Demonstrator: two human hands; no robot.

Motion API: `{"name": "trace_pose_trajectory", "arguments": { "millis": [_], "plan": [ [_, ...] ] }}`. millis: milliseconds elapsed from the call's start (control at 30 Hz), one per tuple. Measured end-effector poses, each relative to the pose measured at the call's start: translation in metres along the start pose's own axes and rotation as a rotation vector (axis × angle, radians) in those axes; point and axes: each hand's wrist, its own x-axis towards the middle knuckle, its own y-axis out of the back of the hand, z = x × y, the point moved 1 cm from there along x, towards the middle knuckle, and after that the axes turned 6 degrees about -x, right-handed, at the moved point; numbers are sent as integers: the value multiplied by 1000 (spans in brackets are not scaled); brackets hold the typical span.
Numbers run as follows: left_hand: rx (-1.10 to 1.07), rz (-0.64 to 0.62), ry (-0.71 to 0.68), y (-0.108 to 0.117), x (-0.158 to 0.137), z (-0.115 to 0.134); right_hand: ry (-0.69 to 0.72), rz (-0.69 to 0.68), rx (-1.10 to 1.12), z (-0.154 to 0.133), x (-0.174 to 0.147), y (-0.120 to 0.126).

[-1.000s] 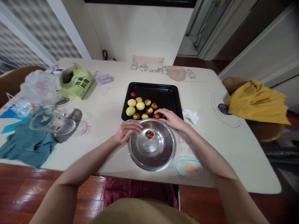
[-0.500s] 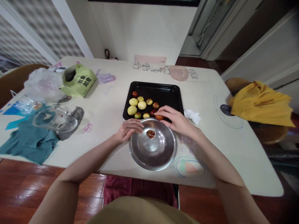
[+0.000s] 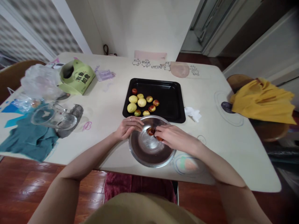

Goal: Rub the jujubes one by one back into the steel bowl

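Note:
A shiny steel bowl [image 3: 149, 155] sits at the table's near side, its far rim overlapping the black tray's front edge. My left hand [image 3: 129, 127] holds the bowl's left rim, with the fingers over the edge. Inside the bowl lies one red-brown jujube [image 3: 151, 132]. My right hand [image 3: 171, 135] is over the bowl, its fingers closed on a reddish jujube [image 3: 159, 138], mostly hidden by the fingers. On the black tray [image 3: 170, 96], several yellow-green and reddish jujubes [image 3: 141, 102] lie grouped on the left half.
A crumpled white tissue [image 3: 192, 114] lies right of the tray. At the left stand a clear glass pitcher [image 3: 54, 117], a teal cloth [image 3: 35, 140], a green box [image 3: 78, 77] and a plastic bag [image 3: 39, 82]. A yellow cloth [image 3: 261, 101] hangs on a chair at the right.
My right hand has taken a reddish jujube from the tray's front edge and carried it toward me into the bowl. My left hand stays at the rim.

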Motion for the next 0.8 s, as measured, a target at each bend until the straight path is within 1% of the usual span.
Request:
{"name": "trace_pose_trajectory", "arguments": {
  "millis": [100, 233, 367, 533, 667, 733, 800],
  "plan": [
    [-3, -1, -7, 0, 0, -1, 3, -13, 0, -1, 4, -5],
    [1, -4, -14, 0, 0, -1, 8, 13, 29, -2, 7, -8],
    [6, -3, -12, 0, 0, 0, 7, -7, 40, -3, 8, -7],
    [7, -3, -6, 0, 0, 1, 16, 28, 55, -3, 8, -7],
    [10, -1, -11, 1, 0, 1, 9, -2, 42, -3, 8, -9],
    [14, -1, -16, 0, 0, 1, 4, -11, 39, -4, 7, -7],
    [14, -1, -14, 0, -1, 0, 3, 9, 42, -4, 5, -3]
  ]
}}
